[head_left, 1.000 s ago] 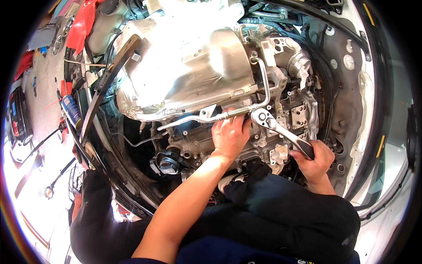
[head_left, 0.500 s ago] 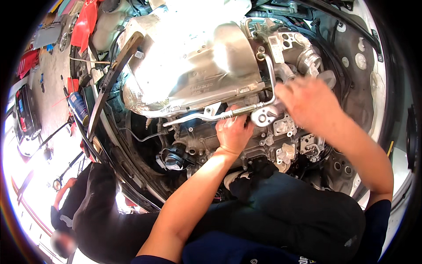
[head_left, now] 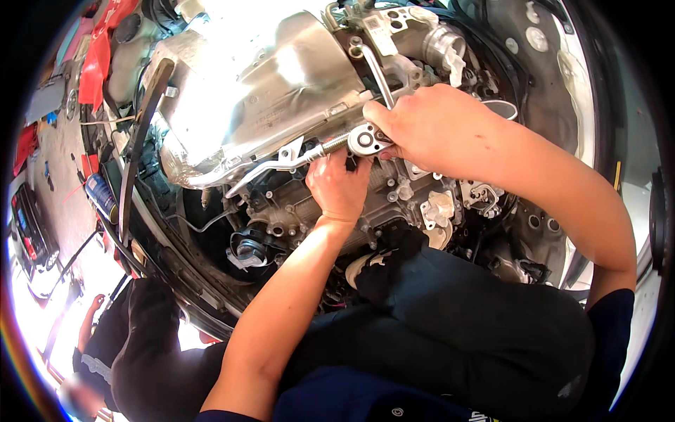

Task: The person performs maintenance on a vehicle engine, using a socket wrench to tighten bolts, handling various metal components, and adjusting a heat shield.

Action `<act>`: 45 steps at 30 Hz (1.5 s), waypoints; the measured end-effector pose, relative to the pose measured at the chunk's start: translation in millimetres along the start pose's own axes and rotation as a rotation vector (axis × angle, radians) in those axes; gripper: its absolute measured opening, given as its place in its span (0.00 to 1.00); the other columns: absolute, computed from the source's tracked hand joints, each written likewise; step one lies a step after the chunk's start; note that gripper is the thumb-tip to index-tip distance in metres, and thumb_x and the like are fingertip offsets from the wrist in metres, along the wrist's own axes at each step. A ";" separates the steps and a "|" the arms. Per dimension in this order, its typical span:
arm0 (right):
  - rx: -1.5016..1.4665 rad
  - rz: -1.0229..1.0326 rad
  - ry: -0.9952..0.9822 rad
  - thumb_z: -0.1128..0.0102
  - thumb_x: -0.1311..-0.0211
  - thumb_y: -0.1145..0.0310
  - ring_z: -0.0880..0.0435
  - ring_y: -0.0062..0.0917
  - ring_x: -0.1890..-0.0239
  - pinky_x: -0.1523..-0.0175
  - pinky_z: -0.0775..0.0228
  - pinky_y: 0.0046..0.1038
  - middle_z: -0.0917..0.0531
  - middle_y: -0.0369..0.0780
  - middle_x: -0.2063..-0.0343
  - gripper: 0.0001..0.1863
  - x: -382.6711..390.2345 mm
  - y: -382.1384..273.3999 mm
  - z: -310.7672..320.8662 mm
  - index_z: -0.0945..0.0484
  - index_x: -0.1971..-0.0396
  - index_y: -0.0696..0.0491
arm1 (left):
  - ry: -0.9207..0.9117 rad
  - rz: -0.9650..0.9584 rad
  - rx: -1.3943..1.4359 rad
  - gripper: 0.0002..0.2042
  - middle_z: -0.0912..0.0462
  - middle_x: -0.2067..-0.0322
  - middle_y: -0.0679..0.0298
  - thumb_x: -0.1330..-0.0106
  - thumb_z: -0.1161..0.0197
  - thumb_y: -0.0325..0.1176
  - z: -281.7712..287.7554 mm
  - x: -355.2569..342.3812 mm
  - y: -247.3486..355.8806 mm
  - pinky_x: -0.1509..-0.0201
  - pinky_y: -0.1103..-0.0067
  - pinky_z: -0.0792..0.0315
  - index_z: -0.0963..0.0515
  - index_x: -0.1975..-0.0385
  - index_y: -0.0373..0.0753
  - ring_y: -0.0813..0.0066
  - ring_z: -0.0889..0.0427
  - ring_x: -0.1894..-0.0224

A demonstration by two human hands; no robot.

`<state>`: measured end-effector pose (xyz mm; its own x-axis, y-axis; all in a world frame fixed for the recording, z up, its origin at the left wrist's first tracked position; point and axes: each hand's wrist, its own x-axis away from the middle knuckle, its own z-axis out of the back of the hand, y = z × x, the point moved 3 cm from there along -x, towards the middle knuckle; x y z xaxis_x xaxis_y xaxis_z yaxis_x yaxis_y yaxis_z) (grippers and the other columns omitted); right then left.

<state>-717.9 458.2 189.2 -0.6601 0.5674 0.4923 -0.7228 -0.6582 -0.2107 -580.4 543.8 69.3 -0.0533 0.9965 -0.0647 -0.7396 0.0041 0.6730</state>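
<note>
A silver ratchet wrench [head_left: 364,140] lies above the engine, its round head showing and its handle mostly covered. My right hand [head_left: 439,130] is closed around that handle. Directly below the ratchet head, my left hand [head_left: 339,186] has its fingers curled in under a thin metal pipe [head_left: 271,166]. The left fingertips and whatever they grip are hidden. Just beyond both hands stands a large shiny metal heat shield [head_left: 295,84], and the pipe runs along its near edge. Under my hands is the engine block [head_left: 302,211], with bolts and ports exposed.
A dark curved bar [head_left: 144,133] rises left of the heat shield. A blue spray can [head_left: 102,197] stands at the car's left edge. My bent leg [head_left: 485,316] rests across the engine bay. Another person [head_left: 98,359] is at the lower left, and a dark car [head_left: 35,225] is farther off.
My right hand has come leftward and closed round the ratchet handle close to its head. The left hand stays under the ratchet head. The whole view has shifted, so the engine sits farther left.
</note>
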 end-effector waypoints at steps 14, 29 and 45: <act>-0.217 -0.134 0.198 0.38 0.49 0.71 0.15 0.38 0.70 0.67 0.23 0.35 0.18 0.44 0.76 0.13 27.3 -8.2 5.2 0.26 0.63 0.57 | -0.045 -0.188 0.130 0.10 0.17 0.73 0.58 0.45 0.29 0.36 8.2 -5.0 12.2 0.61 0.67 0.28 0.21 0.73 0.36 0.55 0.22 0.68; -1.440 -0.807 0.440 0.36 0.39 0.72 0.31 0.11 0.74 0.69 0.38 0.21 0.23 0.31 0.76 0.12 132.4 -24.0 -88.6 0.26 0.60 0.60 | -0.158 0.009 0.177 0.08 0.16 0.68 0.61 0.43 0.31 0.30 12.7 -5.5 7.2 0.58 0.75 0.29 0.18 0.65 0.39 0.68 0.22 0.69; -1.782 -0.607 0.211 0.38 0.37 0.70 0.21 0.20 0.63 0.53 0.29 0.26 0.17 0.41 0.64 0.15 109.6 -49.1 -153.4 0.25 0.55 0.62 | -0.027 -0.130 0.147 0.07 0.17 0.72 0.62 0.42 0.32 0.35 8.6 -6.8 18.1 0.55 0.69 0.31 0.20 0.72 0.39 0.60 0.21 0.67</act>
<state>-786.1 628.6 124.0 -0.1806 0.6280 0.7570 -0.0835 0.7570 -0.6480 -587.6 537.8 88.2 0.0556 0.9886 -0.1401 -0.6328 0.1434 0.7609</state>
